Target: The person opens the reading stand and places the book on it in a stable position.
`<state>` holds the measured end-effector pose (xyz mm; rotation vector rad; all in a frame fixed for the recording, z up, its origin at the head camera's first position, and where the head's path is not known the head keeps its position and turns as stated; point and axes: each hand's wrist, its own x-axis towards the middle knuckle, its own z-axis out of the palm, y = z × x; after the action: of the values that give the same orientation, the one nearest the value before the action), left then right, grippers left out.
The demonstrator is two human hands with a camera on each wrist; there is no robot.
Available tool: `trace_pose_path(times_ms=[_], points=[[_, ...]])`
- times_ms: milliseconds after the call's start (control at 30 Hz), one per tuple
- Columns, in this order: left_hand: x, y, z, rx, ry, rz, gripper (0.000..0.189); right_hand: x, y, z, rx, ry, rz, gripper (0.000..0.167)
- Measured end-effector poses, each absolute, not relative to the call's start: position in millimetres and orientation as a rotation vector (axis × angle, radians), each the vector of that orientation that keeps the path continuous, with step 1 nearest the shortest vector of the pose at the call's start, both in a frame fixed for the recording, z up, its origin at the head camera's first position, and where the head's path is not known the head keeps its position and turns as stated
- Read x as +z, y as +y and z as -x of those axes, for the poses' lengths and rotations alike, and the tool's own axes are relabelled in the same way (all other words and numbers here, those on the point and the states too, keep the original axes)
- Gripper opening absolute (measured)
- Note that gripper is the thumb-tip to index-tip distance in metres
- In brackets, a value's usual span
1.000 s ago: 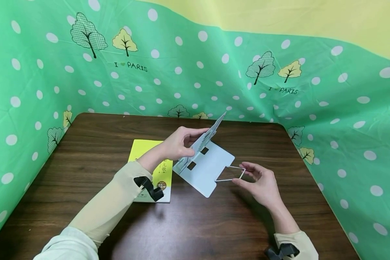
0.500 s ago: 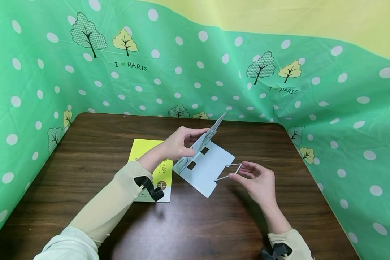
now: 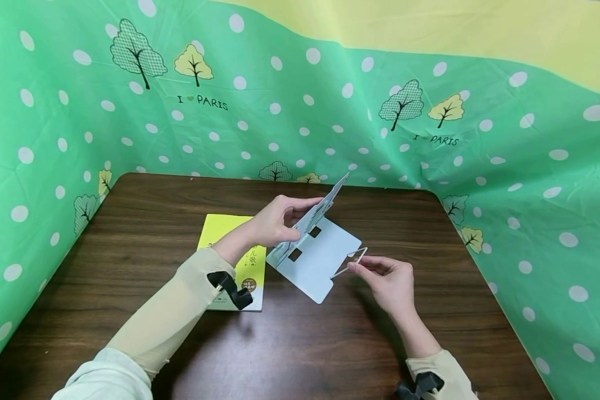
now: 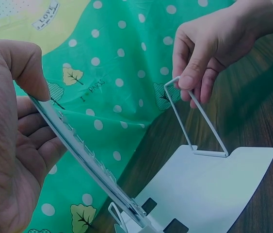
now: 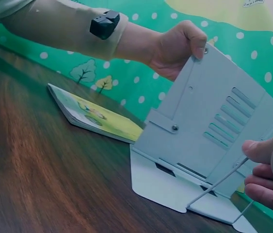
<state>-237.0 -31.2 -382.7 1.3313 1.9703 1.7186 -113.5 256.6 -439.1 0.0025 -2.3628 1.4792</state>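
A pale blue metal book stand stands partly unfolded on the table. Its flat base plate (image 3: 330, 253) has two dark rectangular openings near the hinge, while the slotted back panel (image 5: 199, 111) rises at a slant. My left hand (image 3: 277, 222) grips the edge of that panel, thumb on one side and fingers behind. A bent wire leg (image 4: 209, 123) tilts up from the notched outer edge of the base plate. My right hand (image 3: 392, 283) pinches the wire's raised end between thumb and fingers. In the left wrist view, a smaller wire bracket (image 4: 118, 217) shows beside the hinge.
A yellow and white book (image 3: 225, 228) lies left of the stand, partly under my left forearm. Dark wood table (image 3: 300, 350) surrounds both things. A green dotted cloth (image 3: 290, 116) hangs along the back and sides.
My right hand has moved left towards the stand, swinging the wire leg up and inward from a flatter angle. My left hand and the back panel have stayed put.
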Motion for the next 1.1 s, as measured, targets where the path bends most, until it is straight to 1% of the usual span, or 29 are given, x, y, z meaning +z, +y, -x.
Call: trace_pose_path(times_ms=[133, 300, 533, 767, 1100], points=[[-382.9, -30.2, 236.8, 1.724, 1.966, -1.33, 0.081, -439.6, 249.0, 114.5, 1.543, -2.334, 0.013, 0.013], [-383.7, -29.3, 236.7, 1.722, 1.963, -1.333, 0.08, -443.8, 242.9, 115.9, 1.658, -2.268, 0.021, 0.01], [-384.0, -27.7, 236.1, 1.726, 1.949, -1.333, 0.081, -453.5, 244.8, 119.3, 1.747, -2.194, -0.039, 0.01], [-383.7, -24.3, 234.3, 1.73, 1.923, -1.338, 0.08, -454.7, 241.8, 123.6, 1.827, -2.156, -0.098, 0.01], [-384.8, -16.4, 229.5, 1.66, 1.968, -1.339, 0.081, -455.8, 235.4, 131.1, 1.804, -2.153, -0.164, 0.009]])
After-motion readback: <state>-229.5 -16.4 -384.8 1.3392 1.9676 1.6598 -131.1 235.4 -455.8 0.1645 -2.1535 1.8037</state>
